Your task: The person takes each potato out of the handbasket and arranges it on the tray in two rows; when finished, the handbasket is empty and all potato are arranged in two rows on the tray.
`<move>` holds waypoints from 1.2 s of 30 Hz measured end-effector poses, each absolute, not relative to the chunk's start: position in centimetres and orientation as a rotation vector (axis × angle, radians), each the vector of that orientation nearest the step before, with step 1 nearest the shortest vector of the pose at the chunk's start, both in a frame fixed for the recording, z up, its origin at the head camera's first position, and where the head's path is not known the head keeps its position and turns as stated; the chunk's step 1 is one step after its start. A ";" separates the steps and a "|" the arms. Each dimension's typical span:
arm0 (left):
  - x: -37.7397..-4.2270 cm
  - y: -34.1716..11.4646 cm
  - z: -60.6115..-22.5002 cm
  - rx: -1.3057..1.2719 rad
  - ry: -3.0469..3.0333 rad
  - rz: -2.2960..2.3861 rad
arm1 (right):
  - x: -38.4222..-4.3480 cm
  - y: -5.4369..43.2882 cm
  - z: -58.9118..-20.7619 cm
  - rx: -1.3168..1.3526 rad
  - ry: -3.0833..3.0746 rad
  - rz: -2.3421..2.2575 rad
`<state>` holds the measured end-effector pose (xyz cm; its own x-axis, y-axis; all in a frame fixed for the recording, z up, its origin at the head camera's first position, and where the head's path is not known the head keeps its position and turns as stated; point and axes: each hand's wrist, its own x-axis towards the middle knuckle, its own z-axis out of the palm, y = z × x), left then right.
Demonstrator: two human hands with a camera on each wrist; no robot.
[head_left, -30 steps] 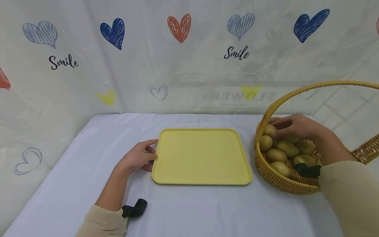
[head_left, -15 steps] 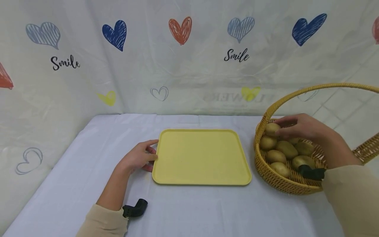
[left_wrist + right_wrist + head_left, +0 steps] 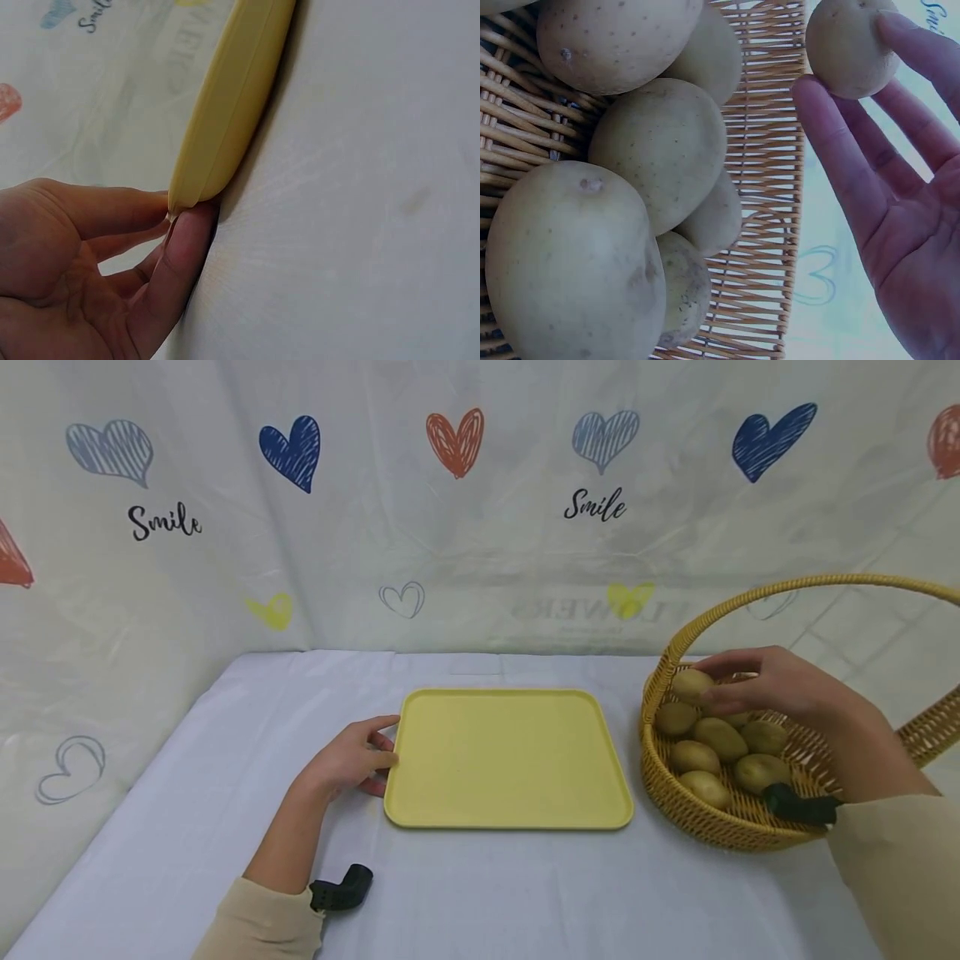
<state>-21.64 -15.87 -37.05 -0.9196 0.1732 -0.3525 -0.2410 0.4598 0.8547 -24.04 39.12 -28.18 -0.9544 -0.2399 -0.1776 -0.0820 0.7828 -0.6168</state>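
At the left side of the yellow tray [image 3: 510,760], my left hand [image 3: 348,760] pinches the rim. In the left wrist view, fingertips [image 3: 191,221] meet the tray's edge [image 3: 225,112] from both sides, close to the white cloth. My right hand [image 3: 776,685] holds a small potato [image 3: 692,686] at the far left inside of the wicker basket [image 3: 720,831]. The right wrist view shows that potato [image 3: 851,49] between thumb and fingers, apart from the other potatoes [image 3: 577,262]. Its far side is hidden.
The basket's tall handle [image 3: 810,581] arches over the right arm. Several more potatoes [image 3: 720,739] lie inside the basket. A white cloth [image 3: 480,893] covers the table, and a heart-printed sheet [image 3: 465,552] hangs behind it.
The right hand has raised the small potato slightly, with more of it now showing above the others. My left hand stays at the tray's rim. The head view has shifted a little.
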 end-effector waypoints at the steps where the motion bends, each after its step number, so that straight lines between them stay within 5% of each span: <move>1: -21.6 -15.9 -37.0 -0.059 2.324 1.451 | -23.9 39.2 -28.1 -0.247 2.742 -0.907; 36: -21.7 -16.1 -37.3 -0.053 2.332 1.459 | -20.2 36.4 -25.4 -0.616 2.692 -1.014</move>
<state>-21.73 -16.13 -37.29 -0.9240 0.1703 -0.3423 -0.2334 0.4580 0.8578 -20.22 36.37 -25.45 -0.8932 -0.4481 -0.0388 -0.3111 0.6779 -0.6661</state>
